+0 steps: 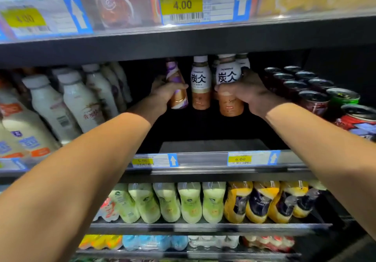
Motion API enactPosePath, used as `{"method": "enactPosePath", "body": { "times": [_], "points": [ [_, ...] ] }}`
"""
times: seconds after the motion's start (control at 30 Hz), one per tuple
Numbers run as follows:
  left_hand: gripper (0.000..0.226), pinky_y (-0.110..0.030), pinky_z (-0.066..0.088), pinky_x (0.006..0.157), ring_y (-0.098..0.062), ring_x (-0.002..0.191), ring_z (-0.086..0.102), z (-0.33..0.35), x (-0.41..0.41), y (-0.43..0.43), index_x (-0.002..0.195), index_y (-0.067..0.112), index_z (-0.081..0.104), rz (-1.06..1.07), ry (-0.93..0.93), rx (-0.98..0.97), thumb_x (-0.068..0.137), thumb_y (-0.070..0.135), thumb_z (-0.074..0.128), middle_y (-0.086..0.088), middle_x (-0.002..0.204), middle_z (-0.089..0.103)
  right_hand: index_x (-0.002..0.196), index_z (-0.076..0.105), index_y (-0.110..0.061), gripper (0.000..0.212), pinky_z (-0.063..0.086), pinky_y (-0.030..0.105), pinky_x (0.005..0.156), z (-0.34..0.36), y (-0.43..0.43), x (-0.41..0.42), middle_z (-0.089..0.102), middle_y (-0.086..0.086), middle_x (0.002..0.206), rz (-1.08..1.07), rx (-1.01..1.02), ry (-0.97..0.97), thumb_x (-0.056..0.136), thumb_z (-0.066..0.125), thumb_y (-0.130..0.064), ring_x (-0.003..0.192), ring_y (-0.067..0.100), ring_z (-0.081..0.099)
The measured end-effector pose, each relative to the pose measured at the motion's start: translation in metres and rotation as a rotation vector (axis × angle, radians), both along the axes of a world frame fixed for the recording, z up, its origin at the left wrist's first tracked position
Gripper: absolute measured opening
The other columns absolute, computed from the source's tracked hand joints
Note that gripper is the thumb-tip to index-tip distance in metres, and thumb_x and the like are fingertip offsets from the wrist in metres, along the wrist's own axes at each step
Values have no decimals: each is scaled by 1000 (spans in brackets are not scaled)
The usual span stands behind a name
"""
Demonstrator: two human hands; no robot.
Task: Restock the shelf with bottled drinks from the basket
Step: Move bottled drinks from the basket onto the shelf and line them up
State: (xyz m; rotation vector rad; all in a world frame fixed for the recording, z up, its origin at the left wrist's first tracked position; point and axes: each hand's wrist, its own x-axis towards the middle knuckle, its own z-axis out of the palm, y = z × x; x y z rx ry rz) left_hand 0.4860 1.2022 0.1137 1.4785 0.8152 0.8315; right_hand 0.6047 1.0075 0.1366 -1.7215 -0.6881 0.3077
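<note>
Both arms reach deep into the dark middle shelf [203,161]. My left hand [162,95] grips a purple and bronze bottle [176,84] near the back. My right hand [247,93] grips a brown Tanbing coffee bottle [228,82] with a white cap. Between them stands another Tanbing bottle [201,82], upright and untouched. More bottles of that kind show behind my right hand. The basket is out of view.
White milk-drink bottles [81,99] fill the shelf to the left, dark cans [313,97] the right. The shelf above hangs low over the bottle caps, with price tags [181,4]. Below are green [168,202] and yellow bottles [262,200].
</note>
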Motion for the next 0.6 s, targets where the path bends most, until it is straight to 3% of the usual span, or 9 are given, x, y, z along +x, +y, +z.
{"method": "enactPosePath", "body": {
  "times": [0.13, 0.27, 0.33, 0.4, 0.6],
  "points": [
    [79, -45, 60, 80, -26, 89, 73, -13, 9, 15, 111, 10, 62, -29, 43, 26, 38, 15, 91, -11, 103, 72, 105, 61, -24, 57, 57, 36, 86, -15, 10, 16, 71, -5, 102, -33, -29, -30, 58, 92, -24, 93, 13, 68],
    [70, -38, 59, 79, -24, 88, 72, -22, 16, 26, 111, 5, 61, -39, 27, 63, 48, 6, 90, -10, 99, 72, 116, 59, -23, 66, 54, 29, 84, -21, 17, 23, 69, -8, 104, -14, -23, -93, 59, 93, -24, 97, 11, 66],
    [62, -42, 59, 86, -23, 87, 72, -24, 18, 32, 106, 5, 62, -73, 25, 84, 51, 5, 90, -11, 98, 71, 120, 55, -22, 72, 54, 34, 90, -23, 24, 26, 68, -6, 108, -5, -32, -106, 59, 93, -25, 101, 13, 65],
    [72, -45, 57, 89, -25, 94, 71, -23, 17, 36, 117, 3, 58, -127, 49, 101, 53, 7, 91, -12, 106, 71, 122, 51, -20, 78, 53, 40, 95, -26, 30, 31, 66, -2, 114, -7, -37, -112, 58, 94, -26, 106, 16, 64],
    [65, -27, 49, 82, -12, 97, 62, -23, 22, 44, 128, 18, 54, -125, 121, 198, 72, 13, 86, 0, 116, 64, 124, 45, -20, 82, 51, 42, 99, -26, 39, 43, 64, -1, 118, -17, -92, -144, 59, 93, -33, 110, 18, 61]
  ]
}}
